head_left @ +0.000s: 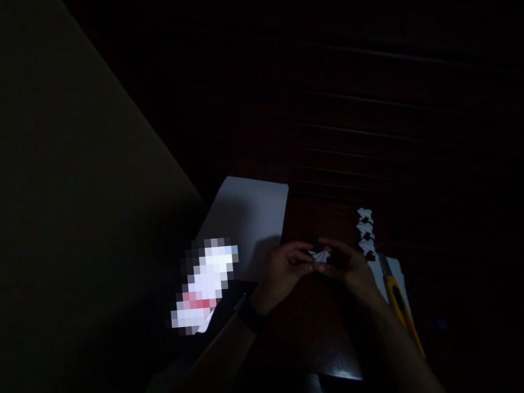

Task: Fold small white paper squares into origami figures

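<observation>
Between my two hands is a small piece of folded white paper (321, 256), with pointed creased flaps. My left hand (283, 273) pinches its left side, thumb below and fingers above; a dark band circles that wrist. From the other side my right hand (348, 269) grips it with thumb and fingertips. The thumbs nearly meet under the paper, and part of it is hidden by the fingers. Just right of my right hand, several folded white paper pieces (365, 230) stand in a column on the dark table (322, 313).
A yellow utility knife (401, 306) rests on white paper (400, 267) beside my right forearm. White sheets (254, 206) lie at the back left. A bright, pixelated phone-like screen (205, 281) glows left of my left hand. A pale wall (56, 147) borders the left; the room is dark.
</observation>
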{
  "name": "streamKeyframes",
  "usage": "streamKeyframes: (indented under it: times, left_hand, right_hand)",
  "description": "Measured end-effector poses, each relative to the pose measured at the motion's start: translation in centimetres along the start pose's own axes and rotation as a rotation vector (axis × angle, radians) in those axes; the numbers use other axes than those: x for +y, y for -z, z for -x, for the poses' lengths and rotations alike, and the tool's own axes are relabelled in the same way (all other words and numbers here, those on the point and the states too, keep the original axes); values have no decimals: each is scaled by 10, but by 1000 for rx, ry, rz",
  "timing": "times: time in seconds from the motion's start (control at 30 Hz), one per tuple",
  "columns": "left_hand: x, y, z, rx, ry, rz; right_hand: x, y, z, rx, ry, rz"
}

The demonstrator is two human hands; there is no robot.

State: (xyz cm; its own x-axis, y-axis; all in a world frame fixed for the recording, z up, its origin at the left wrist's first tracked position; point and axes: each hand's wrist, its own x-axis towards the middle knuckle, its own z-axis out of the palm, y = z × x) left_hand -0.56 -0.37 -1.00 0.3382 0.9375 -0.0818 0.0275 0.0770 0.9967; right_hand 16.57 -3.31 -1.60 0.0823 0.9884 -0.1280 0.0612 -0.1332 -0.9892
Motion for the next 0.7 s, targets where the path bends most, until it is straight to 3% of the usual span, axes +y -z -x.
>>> streamKeyframes:
  times: [0.2, 0.37, 0.47, 0.57, 0.7]
  left_hand:
    - [-2, 1, 1, 58, -53, -158]
    - [8, 4, 1, 153, -91, -95]
    - [12, 7, 0, 160, 126, 74]
    - [12, 8, 0, 41, 337, 221]
    - [10, 8, 1, -27, 310, 281]
  right_hand:
    - [-5, 2, 0, -22, 137, 59]
    - [-11, -1, 1, 38, 249, 96]
    - [-10, -4, 4, 79, 304, 178]
    - [-8, -7, 7, 19, 363, 269]
    - [-7, -12, 9, -68, 437, 297]
